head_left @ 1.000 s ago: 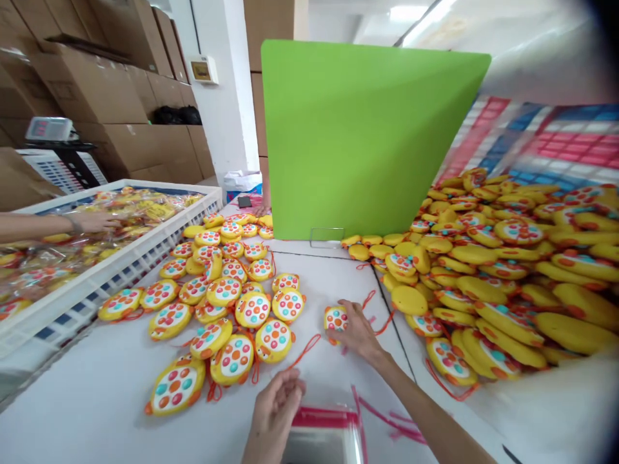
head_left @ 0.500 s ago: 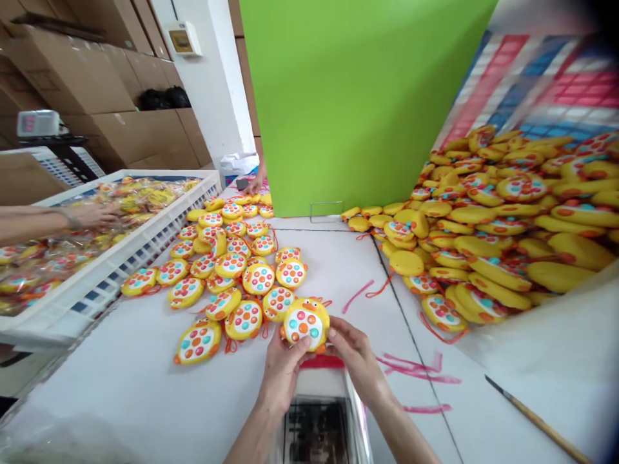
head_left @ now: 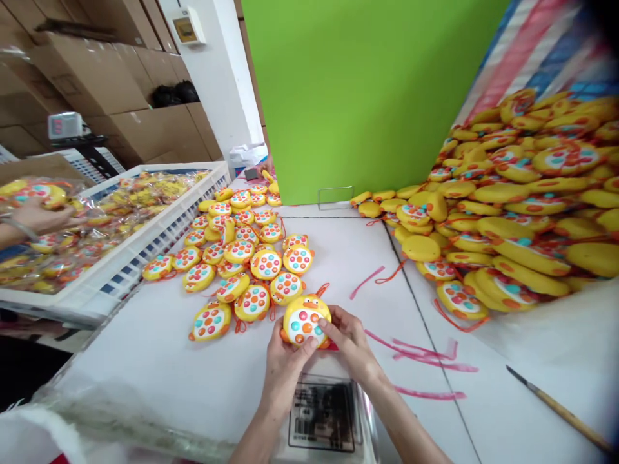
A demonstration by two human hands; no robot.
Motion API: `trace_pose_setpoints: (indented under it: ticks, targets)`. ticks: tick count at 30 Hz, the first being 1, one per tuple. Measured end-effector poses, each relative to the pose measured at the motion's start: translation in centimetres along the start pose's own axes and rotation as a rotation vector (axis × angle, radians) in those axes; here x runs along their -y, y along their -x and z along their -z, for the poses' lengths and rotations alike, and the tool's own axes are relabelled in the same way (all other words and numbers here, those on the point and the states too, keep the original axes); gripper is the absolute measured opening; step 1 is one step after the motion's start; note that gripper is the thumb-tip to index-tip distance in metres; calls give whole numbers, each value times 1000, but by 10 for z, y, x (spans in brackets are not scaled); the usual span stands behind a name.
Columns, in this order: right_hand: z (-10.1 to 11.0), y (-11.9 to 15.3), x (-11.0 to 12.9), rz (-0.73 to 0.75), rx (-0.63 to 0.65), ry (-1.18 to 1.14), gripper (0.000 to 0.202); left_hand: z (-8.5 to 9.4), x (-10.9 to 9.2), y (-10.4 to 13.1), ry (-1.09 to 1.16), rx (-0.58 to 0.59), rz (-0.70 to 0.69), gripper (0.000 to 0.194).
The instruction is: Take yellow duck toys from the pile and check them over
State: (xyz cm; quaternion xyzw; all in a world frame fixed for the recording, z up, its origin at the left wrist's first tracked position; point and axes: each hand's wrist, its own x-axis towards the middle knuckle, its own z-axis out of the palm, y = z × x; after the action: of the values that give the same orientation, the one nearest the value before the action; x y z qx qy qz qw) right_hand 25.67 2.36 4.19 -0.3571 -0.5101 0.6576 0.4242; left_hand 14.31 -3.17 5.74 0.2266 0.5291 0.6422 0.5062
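Both hands hold one yellow duck-shaped toy with a white belly and coloured round buttons, its face turned up. My left hand grips its lower left side, thumb on the lower edge. At its right side, my right hand is closed on it with the thumb over the buttons. An orange cord loop sticks out at the toy's top. Beneath the hands lies a clear plastic bag with a black printed label. Several similar toys are spread on the white table just left of the hands.
A large heap of toys fills the right side, near a wooden-handled tool. A green board stands behind. At left, a person's hand holds bagged toys over a white crate. Another hand shows beside the board.
My right thumb has moved onto the toy's buttons. The view has shifted, showing more of the bag's label. The other person's hand at left has lifted bagged toys from the crate.
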Motion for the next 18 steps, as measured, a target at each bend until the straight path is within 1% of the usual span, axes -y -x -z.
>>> trace_pose_setpoints:
  ticks: [7, 10, 13, 16, 18]
  targets:
    - [-2, 4, -5, 31, 53, -15, 39, 9, -3, 0, 85, 45, 78, 47]
    - [-3, 8, -2, 61, 106, -78, 40, 11, -2, 2, 100, 14, 45, 47]
    - [-3, 11, 1, 52, 142, -136, 44, 11, 0, 4, 97, -8, 24, 47]
    - [-4, 13, 3, 64, 159, -121, 42, 12, -1, 6, 108, -7, 25, 42]
    - [-5, 15, 3, 82, 181, -91, 44, 13, -1, 7, 100, -13, 11, 38]
